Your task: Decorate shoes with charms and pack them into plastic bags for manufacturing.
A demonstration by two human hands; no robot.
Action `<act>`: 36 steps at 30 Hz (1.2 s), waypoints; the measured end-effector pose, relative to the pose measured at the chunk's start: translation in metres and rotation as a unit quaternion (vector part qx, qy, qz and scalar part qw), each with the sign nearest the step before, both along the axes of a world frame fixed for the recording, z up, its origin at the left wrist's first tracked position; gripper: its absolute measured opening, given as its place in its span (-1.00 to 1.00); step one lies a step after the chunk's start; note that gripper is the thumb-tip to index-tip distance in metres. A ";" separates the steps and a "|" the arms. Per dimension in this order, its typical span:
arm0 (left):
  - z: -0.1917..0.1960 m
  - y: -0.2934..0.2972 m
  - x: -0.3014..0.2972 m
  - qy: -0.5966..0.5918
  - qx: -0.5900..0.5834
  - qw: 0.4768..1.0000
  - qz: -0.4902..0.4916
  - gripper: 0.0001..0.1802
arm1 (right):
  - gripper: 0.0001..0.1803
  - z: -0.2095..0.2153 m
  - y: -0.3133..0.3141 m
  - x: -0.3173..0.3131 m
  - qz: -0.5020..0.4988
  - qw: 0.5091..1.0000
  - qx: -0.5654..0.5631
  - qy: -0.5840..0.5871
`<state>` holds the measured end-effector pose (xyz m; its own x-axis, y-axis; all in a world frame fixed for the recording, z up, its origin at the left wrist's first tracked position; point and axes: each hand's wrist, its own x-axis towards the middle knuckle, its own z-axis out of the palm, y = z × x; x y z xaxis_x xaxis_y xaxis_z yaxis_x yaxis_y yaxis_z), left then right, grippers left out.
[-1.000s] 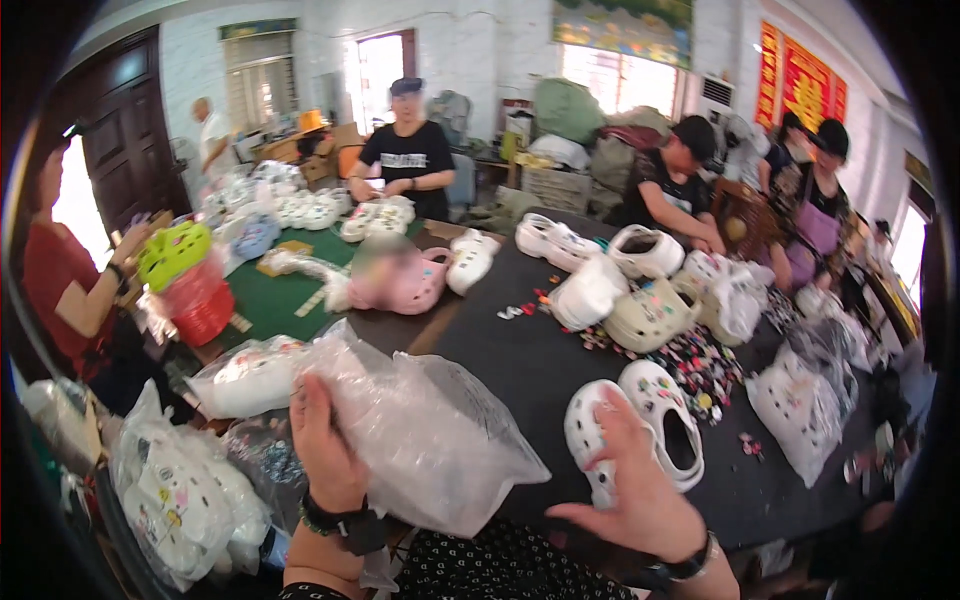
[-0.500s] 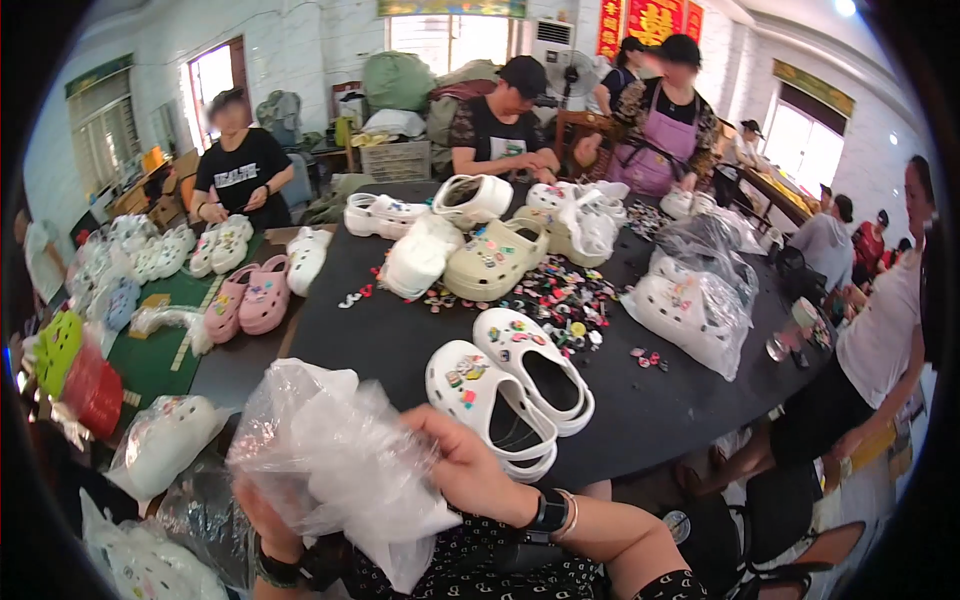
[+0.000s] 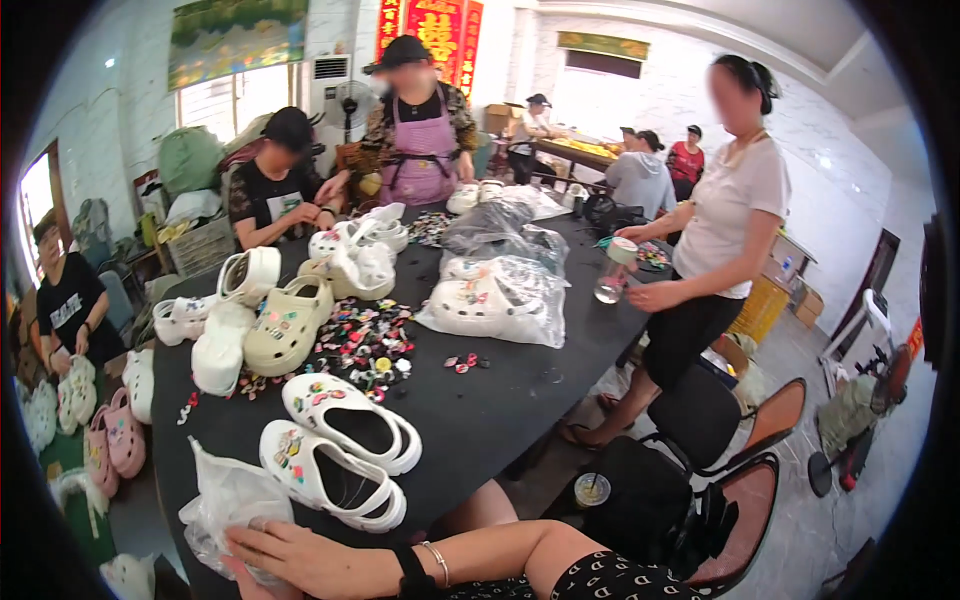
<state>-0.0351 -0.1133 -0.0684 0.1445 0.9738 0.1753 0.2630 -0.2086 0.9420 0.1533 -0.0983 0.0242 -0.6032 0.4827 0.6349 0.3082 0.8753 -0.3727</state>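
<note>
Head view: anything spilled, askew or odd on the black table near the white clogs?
Nothing looks damaged. Small colourful charms lie loose in a heap on the black table, with a few strays apart from it. The white clogs sit side by side; one hand rests on a crumpled clear plastic bag.

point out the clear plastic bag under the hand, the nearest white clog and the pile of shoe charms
clear plastic bag (image 3: 225, 495), head view, crumpled top above the hand
nearest white clog (image 3: 330, 485), head view, its footbed
pile of shoe charms (image 3: 365, 345), head view, middle of the heap

The plastic bag lies on the table, left of the two clogs; charms lie behind the clogs.
</note>
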 end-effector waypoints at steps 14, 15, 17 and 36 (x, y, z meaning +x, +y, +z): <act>0.078 0.023 -0.003 -0.095 0.051 0.992 0.070 -0.58 | -0.15 -0.004 0.004 0.049 0.050 0.992 0.045 0.104; 0.076 0.019 -0.004 -0.094 0.051 0.992 0.072 -0.58 | -0.10 0.012 0.003 0.055 0.003 0.992 0.043 0.115; 0.069 0.011 -0.005 -0.162 -0.044 0.985 0.038 -0.59 | -0.08 0.035 0.002 0.070 -0.012 0.997 0.007 0.077; 0.094 0.002 0.041 0.202 0.171 0.964 -0.012 -0.67 | -0.47 0.024 0.006 0.076 -0.015 0.999 -0.046 0.006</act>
